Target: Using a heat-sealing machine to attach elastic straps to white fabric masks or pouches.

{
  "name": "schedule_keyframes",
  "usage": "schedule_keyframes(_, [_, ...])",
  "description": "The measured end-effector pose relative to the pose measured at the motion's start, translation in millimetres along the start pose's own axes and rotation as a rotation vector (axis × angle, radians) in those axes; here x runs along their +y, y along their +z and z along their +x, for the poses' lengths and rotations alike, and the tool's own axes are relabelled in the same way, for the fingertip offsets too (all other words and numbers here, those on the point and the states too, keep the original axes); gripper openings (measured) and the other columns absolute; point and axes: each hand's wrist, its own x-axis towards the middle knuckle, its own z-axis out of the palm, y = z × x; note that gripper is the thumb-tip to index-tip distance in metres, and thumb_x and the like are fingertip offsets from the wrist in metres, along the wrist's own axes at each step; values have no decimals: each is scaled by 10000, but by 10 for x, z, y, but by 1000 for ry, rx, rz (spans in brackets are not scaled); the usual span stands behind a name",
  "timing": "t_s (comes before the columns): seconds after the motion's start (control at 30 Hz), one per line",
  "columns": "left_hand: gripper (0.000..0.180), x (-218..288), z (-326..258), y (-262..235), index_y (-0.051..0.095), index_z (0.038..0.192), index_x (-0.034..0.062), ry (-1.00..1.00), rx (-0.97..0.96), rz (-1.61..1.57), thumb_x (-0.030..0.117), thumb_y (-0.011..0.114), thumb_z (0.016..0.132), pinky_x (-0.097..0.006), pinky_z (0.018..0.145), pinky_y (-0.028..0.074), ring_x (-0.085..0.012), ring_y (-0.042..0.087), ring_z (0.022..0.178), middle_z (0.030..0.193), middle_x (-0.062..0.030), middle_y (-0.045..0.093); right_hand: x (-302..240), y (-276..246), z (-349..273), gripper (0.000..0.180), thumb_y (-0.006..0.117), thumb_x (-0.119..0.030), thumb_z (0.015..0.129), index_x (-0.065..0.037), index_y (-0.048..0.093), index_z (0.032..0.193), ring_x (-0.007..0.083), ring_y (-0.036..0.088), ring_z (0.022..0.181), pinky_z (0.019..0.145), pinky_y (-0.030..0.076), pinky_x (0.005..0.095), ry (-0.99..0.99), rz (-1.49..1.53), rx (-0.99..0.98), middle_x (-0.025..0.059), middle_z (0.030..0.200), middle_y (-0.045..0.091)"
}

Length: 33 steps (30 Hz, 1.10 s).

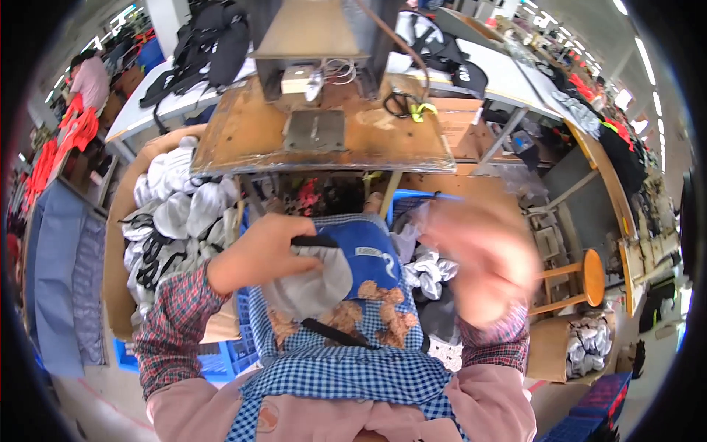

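Note:
My left hand (261, 254) is closed on a light grey fabric piece (313, 283) with black straps, held above my lap. One strap lies by the fingers and another hangs from its lower edge. Beneath it is my blue checked apron (331, 387), with a blue printed panel and brown patches. On the right my right hand (482, 258) is smeared by motion, so its fingers and anything in them cannot be made out. It is nearest to a pile of grey and white fabric pieces (427, 276) in a blue crate (420, 194).
A cardboard box (118, 243) of similar pieces stands left, by a blue crate (228, 357). Ahead is a wooden worktable (243, 121) with a metal plate (315, 130). A wooden stool (593, 278) and another filled box (549, 346) stand right.

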Motion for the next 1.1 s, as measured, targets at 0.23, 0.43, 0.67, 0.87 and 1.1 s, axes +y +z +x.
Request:
schedule_keyframes(0.23, [380, -51, -16, -152, 625, 889, -12, -82, -8, -63, 289, 789, 725, -369, 605, 444, -308, 585, 655, 746, -182, 605, 900, 756, -44, 456, 711, -113, 881, -42, 558, 1305, 224, 624, 1098, 920, 491, 324, 470, -38, -234, 124, 1224, 635])
schedule_keyframes(0.43, [402, -110, 27, -210, 639, 897, -24, -156, -94, -172, 306, 796, 727, -341, 620, 449, -301, 585, 647, 706, -144, 609, 1048, 865, -133, 321, 679, -112, 921, -23, 600, 1220, 102, 639, 917, 838, 506, 250, 672, 225, -183, 33, 1016, 676])
schedule_keyframes(0.67, [245, 193, 31, -49, 682, 902, 73, 214, 499, 204, 126, 824, 710, -338, 742, 471, -252, 611, 778, 822, -37, 641, 1224, 927, -262, 201, 647, -114, 950, -16, 628, 1125, 43, 586, 918, 817, 481, 212, 846, 603, 180, -16, 985, 659])
schedule_keyframes(0.87, [239, 797, -320, 138, 692, 1073, 79, 602, -386, -761, 27, 697, 840, -376, 760, 454, -263, 603, 942, 1021, -53, 638, 1323, 979, -482, 220, 652, -148, 946, -42, 642, 1139, 20, 547, 866, 787, 439, 194, 1049, 617, 320, -56, 978, 640])
schedule_keyframes(1.1, [131, 880, -215, 168, 645, 1069, -1, 720, -634, -1143, 29, 579, 960, -336, 759, 454, -235, 569, 866, 1007, -93, 626, 1324, 980, -636, 217, 651, -155, 948, -39, 641, 1131, 17, 554, 840, 759, 435, 184, 1064, 635, 363, -57, 966, 645])
